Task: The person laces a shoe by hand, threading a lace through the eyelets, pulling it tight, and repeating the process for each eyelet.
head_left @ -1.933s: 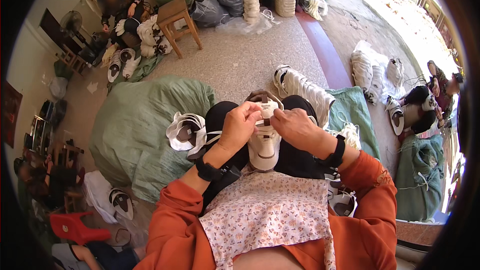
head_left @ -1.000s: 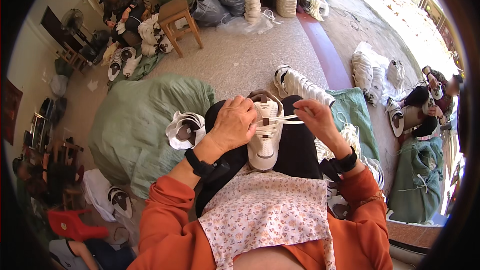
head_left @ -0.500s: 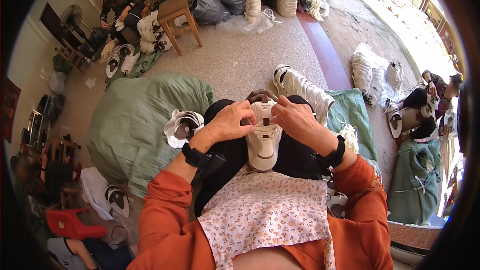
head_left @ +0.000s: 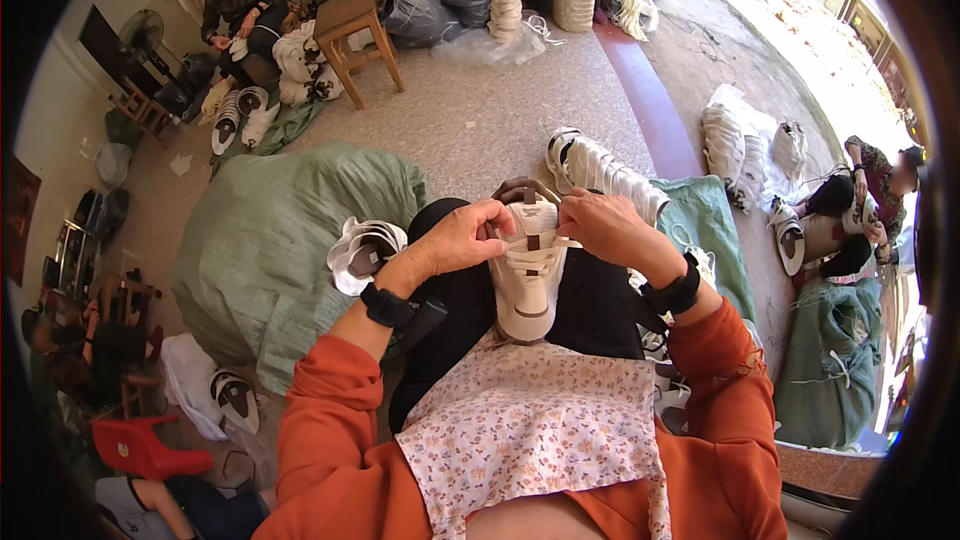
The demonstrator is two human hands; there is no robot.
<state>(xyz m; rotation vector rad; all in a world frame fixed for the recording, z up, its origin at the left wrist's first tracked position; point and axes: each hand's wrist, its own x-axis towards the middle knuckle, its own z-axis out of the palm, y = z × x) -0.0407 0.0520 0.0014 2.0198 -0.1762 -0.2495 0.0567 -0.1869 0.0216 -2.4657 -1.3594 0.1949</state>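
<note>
A cream shoe upper (head_left: 526,302) with brown trim lies between my thighs, its toe toward me and its brown collar away from me. Around its left edge curl the fingers of my left hand (head_left: 462,242), the thumb near the eyelet rows. My right hand (head_left: 615,230) is closed at the opposite edge, fingers pinched by the upper tongue area. Pale strips or lace cross the middle of the upper; what exactly the fingertips grip is hidden. A floral apron (head_left: 535,410) covers my lap.
Left of my knees bulges a large green sack (head_left: 290,250) with white shoe uppers (head_left: 365,258) beside it. A row of stacked uppers (head_left: 605,175) stretches ahead to the right. Beyond are a wooden stool (head_left: 350,30) and seated co-workers; a red plastic stool (head_left: 150,447) stands lower left.
My right hand has shifted right, from over the upper's middle toward its right edge. My left hand has barely moved, and the upper stays in place.
</note>
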